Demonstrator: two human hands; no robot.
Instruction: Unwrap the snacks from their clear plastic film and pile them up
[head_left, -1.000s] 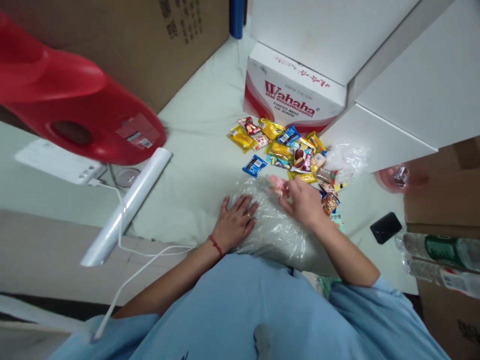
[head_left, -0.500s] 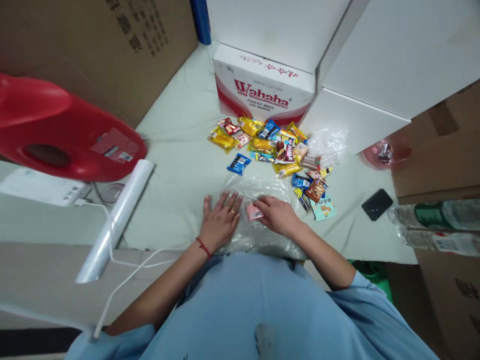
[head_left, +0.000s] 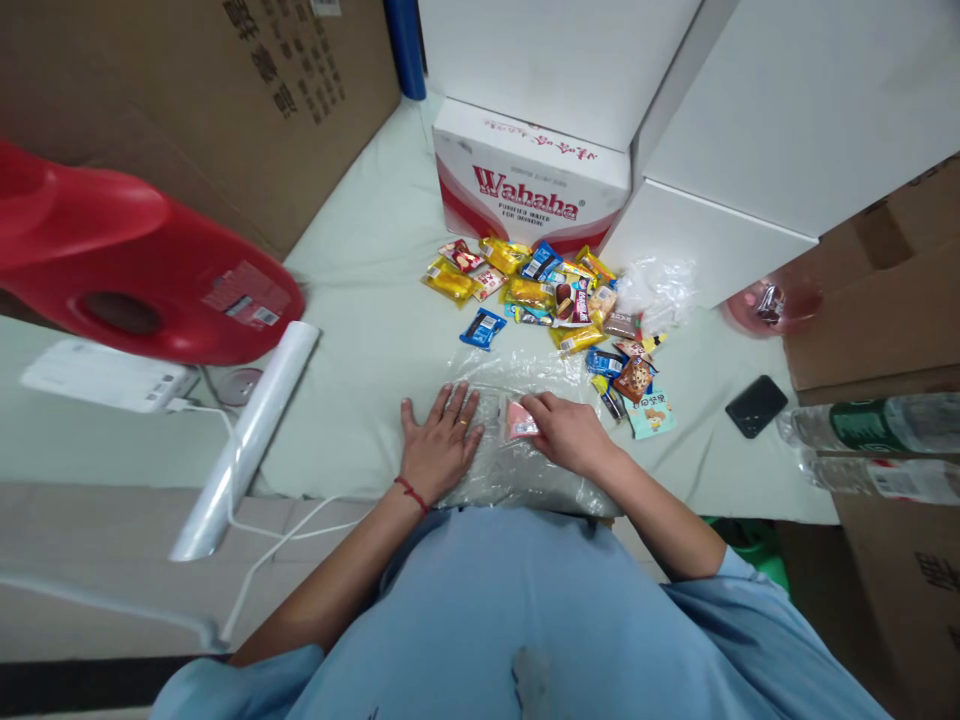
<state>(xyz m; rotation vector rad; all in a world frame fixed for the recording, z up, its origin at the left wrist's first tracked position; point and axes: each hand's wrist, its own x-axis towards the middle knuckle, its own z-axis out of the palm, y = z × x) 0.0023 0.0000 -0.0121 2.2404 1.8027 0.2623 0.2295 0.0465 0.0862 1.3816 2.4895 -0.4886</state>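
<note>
My left hand (head_left: 441, 440) lies flat with fingers spread, pressing the left edge of a clear plastic bag (head_left: 517, 480) against the table. In the fingers of my right hand (head_left: 566, 430) is a small pink packet (head_left: 520, 421), over the middle of the bag. Whether the packet is inside the bag or on top of it, I cannot tell. Just beyond the bag is a pile of wrapped snacks (head_left: 572, 303). A blue snack packet (head_left: 482, 328) lies apart from it on the near left, and a light green snack packet (head_left: 652, 414) sits right of my right hand.
A Wahaba-labelled carton (head_left: 529, 180) stands behind the snacks. To the left are a red jug (head_left: 172, 270), a plastic film roll (head_left: 251, 440) and a white cable (head_left: 232, 490). On the right are crumpled clear plastic (head_left: 660, 290), a phone (head_left: 756, 406) and water bottles (head_left: 885, 425).
The packet and my right hand have shifted slightly to the right, and more of the pink packet shows. My left hand stays flat on the bag. The whole view has tilted slightly.
</note>
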